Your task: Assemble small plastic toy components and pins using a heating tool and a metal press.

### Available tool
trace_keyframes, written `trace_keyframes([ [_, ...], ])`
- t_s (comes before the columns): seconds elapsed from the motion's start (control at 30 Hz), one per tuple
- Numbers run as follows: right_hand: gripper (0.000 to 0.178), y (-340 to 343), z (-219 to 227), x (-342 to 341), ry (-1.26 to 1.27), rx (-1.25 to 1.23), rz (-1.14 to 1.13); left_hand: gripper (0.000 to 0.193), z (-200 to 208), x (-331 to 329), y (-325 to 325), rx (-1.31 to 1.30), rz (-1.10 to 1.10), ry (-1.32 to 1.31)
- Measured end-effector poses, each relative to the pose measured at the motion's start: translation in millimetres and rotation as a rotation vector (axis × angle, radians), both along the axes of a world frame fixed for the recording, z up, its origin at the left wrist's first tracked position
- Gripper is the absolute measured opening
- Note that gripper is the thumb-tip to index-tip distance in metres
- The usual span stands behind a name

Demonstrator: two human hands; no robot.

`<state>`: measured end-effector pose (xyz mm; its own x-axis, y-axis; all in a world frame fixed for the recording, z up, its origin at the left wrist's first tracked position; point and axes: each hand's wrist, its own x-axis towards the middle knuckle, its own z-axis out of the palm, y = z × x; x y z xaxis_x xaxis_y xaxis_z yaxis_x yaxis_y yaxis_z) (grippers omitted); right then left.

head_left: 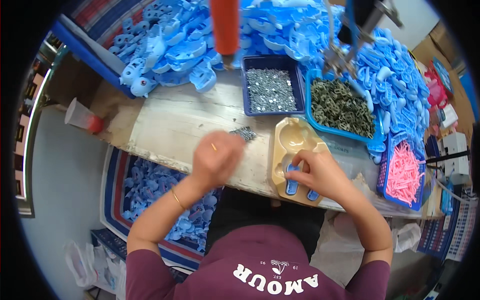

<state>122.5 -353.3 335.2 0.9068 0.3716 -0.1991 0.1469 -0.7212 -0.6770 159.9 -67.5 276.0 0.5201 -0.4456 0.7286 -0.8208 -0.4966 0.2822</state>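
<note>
A tan moulded holder with rounded hollows lies at the front edge of the worktable, in front of me. Over its near part is my right hand, thumb and forefinger closed around a small blue plastic part seated in a hollow. Another blue part sits beside it, partly under the hand. My left hand is smeared by motion left of the holder, its fingers curled near a small heap of screws. Whether it holds anything is hidden by the blur.
Beyond are a navy tray of screws, a blue tray of dark green parts and heaped blue shells. A basket of pink sticks stands right. An orange-red cylindrical tool hangs overhead. A cup lies left.
</note>
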Motion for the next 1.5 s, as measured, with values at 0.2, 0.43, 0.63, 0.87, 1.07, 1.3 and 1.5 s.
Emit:
trace_keyframes([
  [0.2,0.023,2.8,13.1,3.5,-0.009,0.072,-0.092,0.038,29.5,130.6,55.8,0.037,0.549,-0.172],
  [0.43,0.016,-6.5,0.2,-0.5,-0.021,0.132,-0.072,0.025,54.9,186.5,77.2,0.131,0.574,-0.021],
  [0.63,0.015,-17.2,11.9,1.0,0.015,0.211,-0.143,0.026,95.1,154.7,83.7,-0.525,0.305,0.204],
  [0.87,0.015,-30.2,20.6,2.9,-0.001,0.242,-0.193,0.029,57.6,71.6,41.3,-0.002,0.078,-0.020],
  [1.07,0.017,-56.2,15.3,-10.6,0.051,0.311,-0.249,0.044,36.1,20.6,0.0,0.209,-0.128,-0.278],
  [1.3,0.015,-65.2,22.0,-15.9,-0.002,0.422,-0.398,0.035,40.7,-24.7,-74.3,0.235,-0.250,-0.266],
  [1.5,0.016,-76.5,23.1,-21.5,-0.093,0.429,-0.524,0.038,13.1,-53.0,-129.8,0.405,-0.302,-0.076],
])
